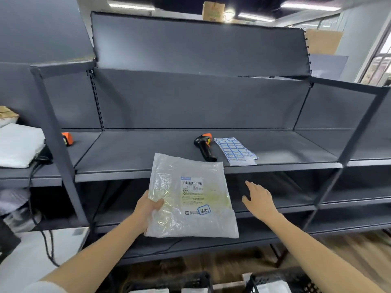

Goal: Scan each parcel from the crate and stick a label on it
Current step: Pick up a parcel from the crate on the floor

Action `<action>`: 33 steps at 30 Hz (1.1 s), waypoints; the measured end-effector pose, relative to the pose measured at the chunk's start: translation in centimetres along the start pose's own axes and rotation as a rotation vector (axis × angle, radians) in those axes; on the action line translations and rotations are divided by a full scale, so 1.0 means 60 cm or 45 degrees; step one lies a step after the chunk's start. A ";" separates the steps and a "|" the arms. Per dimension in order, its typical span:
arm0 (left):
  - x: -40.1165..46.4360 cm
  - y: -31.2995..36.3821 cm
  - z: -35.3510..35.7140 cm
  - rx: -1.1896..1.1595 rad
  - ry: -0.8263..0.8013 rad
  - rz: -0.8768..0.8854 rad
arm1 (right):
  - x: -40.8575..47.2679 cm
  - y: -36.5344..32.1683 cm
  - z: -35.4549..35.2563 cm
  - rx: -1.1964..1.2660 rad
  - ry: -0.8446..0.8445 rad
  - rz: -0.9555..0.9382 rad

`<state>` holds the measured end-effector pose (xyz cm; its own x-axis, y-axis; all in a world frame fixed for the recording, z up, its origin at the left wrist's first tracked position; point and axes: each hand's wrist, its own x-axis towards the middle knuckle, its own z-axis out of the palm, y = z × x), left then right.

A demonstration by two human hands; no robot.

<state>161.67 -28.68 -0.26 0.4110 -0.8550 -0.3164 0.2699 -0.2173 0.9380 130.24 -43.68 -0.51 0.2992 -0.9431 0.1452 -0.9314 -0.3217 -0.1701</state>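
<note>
My left hand (148, 210) grips the left edge of a clear plastic parcel (190, 199), thumb on top, holding it in front of the shelf (127, 153). The parcel carries a white shipping label with a barcode and a small blue-bordered sticker with handwriting near its lower right. My right hand (259, 197) hovers open to the right of the parcel, touching nothing. On the shelf behind lie a black and orange barcode scanner (204, 145) and a sheet of blue-bordered labels (234, 151). Black crates (281, 280) with parcels show at the bottom edge.
Dark grey shelving spans the view, with lower shelves (296, 208) below. An orange tape measure (67, 138) sits on the shelf at left. White packages (19, 144) are stacked far left, with a black cable (33, 199) hanging down.
</note>
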 end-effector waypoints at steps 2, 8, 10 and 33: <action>-0.027 -0.027 0.051 -0.025 0.001 -0.008 | -0.027 0.048 -0.014 -0.007 0.002 -0.006; -0.106 -0.104 0.194 -0.058 -0.041 -0.071 | -0.107 0.191 -0.051 -0.014 0.005 0.021; -0.124 -0.121 0.231 -0.065 -0.058 -0.094 | -0.126 0.231 -0.061 -0.018 0.006 0.034; 0.014 -0.185 0.507 0.010 -0.128 -0.180 | 0.029 0.501 -0.056 -0.129 -0.033 0.084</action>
<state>132.56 -41.32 -6.65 0.2802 -0.8585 -0.4296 0.3116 -0.3419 0.8866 102.06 -54.69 -2.10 0.2409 -0.9641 0.1118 -0.9649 -0.2503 -0.0790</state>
